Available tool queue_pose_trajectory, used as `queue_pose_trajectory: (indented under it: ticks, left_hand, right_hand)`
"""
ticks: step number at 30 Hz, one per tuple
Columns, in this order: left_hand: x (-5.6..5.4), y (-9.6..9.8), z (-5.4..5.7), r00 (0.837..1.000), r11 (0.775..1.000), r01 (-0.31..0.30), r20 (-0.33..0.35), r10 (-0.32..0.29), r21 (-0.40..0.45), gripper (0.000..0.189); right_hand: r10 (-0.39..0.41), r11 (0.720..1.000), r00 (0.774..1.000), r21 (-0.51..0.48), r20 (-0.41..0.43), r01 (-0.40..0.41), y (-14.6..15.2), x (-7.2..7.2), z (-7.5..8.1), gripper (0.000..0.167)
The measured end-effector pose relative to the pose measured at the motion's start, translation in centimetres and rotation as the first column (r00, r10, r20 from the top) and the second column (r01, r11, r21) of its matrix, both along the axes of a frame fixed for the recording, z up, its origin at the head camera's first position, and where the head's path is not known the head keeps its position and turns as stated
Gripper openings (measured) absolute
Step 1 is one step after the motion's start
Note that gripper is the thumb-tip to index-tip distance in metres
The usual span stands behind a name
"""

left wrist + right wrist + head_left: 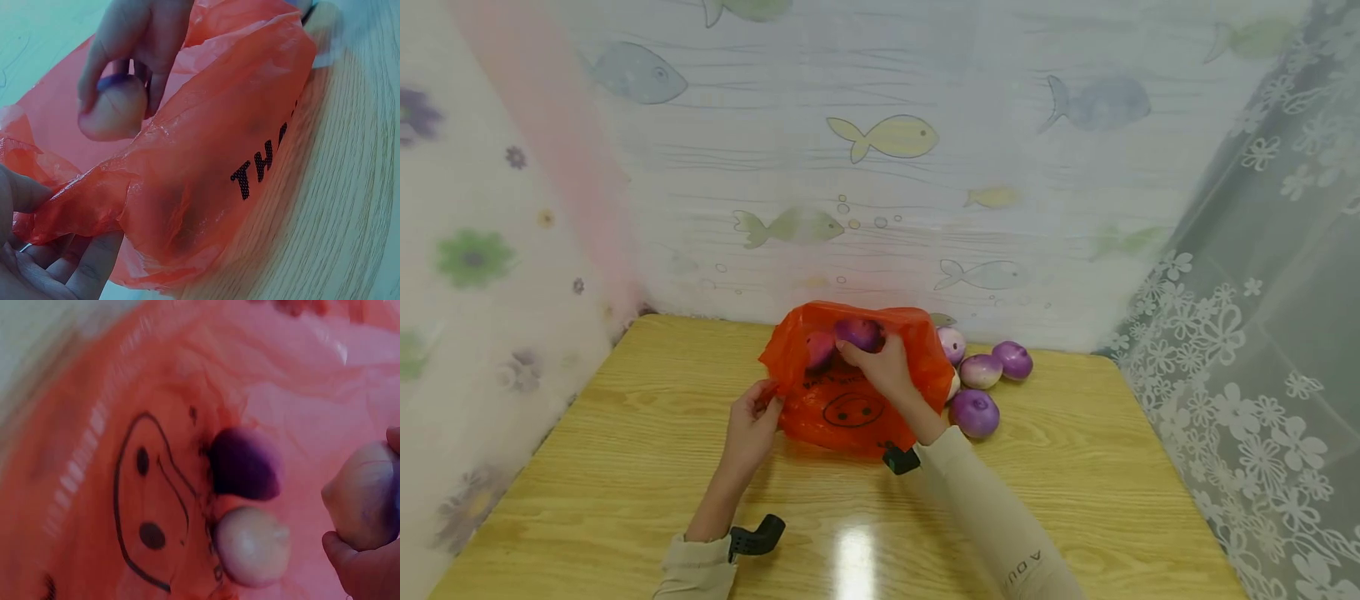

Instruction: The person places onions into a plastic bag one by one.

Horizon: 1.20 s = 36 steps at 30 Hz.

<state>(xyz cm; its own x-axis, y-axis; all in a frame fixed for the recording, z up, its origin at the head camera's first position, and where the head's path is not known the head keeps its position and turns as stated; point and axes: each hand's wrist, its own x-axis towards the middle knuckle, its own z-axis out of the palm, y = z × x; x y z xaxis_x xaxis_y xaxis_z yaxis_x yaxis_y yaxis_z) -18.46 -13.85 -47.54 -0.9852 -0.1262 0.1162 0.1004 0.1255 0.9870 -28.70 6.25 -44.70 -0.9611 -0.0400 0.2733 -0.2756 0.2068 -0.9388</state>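
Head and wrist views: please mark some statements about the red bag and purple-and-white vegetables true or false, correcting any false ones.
1. The left hand grips the edge of the red bag. True.
2. The right hand is empty. False: it holds a purple-and-white vegetable.
3. Black printing shows on the bag. True.
4. In the head view, the loose vegetables lie left of the bag. False: they lie to its right.
5. The right wrist view shows two unheld vegetables inside the bag. True.
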Motion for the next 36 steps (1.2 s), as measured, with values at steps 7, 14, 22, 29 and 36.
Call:
queue_pose_trajectory:
  ticks: [7,14,22,29,36]
  left_hand:
    - [0.2,0.2,0.3,1.000,1.000,0.012,0.010,-0.012,-0.001,0.031]
    - [0.3,0.2,0.4,0.999,1.000,0.021,0.034,-0.021,-0.010,0.034]
    - [0.4,0.2,0.6,0.999,1.000,0.030,0.041,-0.030,-0.004,0.035]
    - [0.5,0.2,0.6,0.999,1.000,0.031,0.040,-0.031,-0.003,0.035]
    - [0.5,0.2,0.6,0.999,1.000,0.028,0.046,-0.028,-0.003,0.036]
  right_hand:
    - [-0.054,0.999,0.998,-0.004,-0.017,0.054,0.7,-1.9,-0.8,0.061]
    - [-0.017,1.000,0.995,0.007,-0.098,0.018,2.0,-2.9,-2.0,0.049]
    - [-0.078,0.996,0.996,0.027,-0.042,0.079,3.1,-4.0,-2.5,0.056]
    - [-0.100,0.991,0.995,0.082,-0.015,0.101,3.5,-4.5,-2.5,0.059]
    - [-0.088,0.986,0.994,0.138,-0.059,0.095,4.0,-4.7,-2.4,0.060]
